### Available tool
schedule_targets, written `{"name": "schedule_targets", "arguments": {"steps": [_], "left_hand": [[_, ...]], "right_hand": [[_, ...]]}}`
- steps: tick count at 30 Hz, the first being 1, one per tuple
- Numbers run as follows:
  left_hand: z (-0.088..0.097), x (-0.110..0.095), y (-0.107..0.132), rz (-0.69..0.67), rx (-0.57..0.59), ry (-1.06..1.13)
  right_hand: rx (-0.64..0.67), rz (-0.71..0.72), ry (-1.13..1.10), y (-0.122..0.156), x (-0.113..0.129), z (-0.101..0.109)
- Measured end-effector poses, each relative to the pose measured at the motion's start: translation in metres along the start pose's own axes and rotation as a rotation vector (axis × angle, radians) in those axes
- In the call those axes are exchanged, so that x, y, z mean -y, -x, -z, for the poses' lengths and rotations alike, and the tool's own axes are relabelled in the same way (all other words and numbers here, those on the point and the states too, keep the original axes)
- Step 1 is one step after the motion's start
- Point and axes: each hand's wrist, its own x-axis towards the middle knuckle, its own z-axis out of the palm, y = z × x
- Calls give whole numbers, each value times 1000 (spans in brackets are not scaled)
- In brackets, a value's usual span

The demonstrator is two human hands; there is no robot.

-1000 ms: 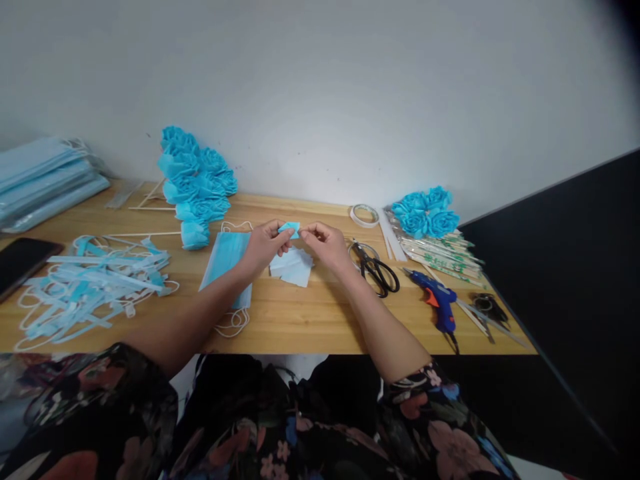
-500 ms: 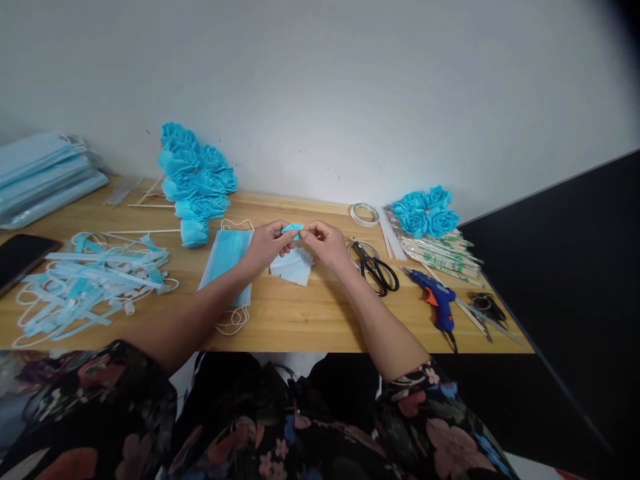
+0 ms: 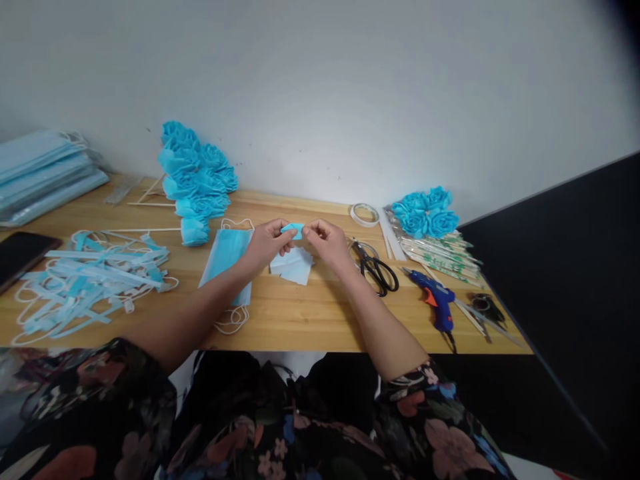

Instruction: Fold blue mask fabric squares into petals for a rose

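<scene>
A small folded piece of blue mask fabric [image 3: 294, 231] is pinched between my two hands, above the table. My left hand [image 3: 270, 241] grips its left end with thumb and fingers. At the right end, the thumb and forefinger of my right hand [image 3: 325, 239] hold it. Below them several pale cut pieces of fabric [image 3: 295, 268] lie on the wood. Beside my left forearm is a flat blue face mask [image 3: 225, 257], partly covered by the arm. Black-handled scissors [image 3: 381, 275] rest just right of my right hand.
Blue fabric flowers [image 3: 197, 177] stand back left, with more flowers [image 3: 425, 213] at the right on wrapped sticks [image 3: 445, 257]. A blue glue gun [image 3: 435, 297], a tape roll [image 3: 364, 215], a heap of cut strips [image 3: 95, 280], a phone [image 3: 23, 257] and stacked masks [image 3: 45, 173] are also on the table [image 3: 300, 333].
The blue piece shows a slightly broader face between my fingers, and my right fingertips have shifted a little to the right. Everything on the table is as before.
</scene>
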Motion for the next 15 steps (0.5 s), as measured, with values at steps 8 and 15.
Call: {"name": "schedule_targets", "arguments": {"steps": [8, 15], "left_hand": [[1, -3, 1, -5, 15, 7], [0, 1, 0, -8, 8, -21]], "right_hand": [[111, -59, -187, 1, -1, 0], [102, -65, -131, 1, -2, -1]]}}
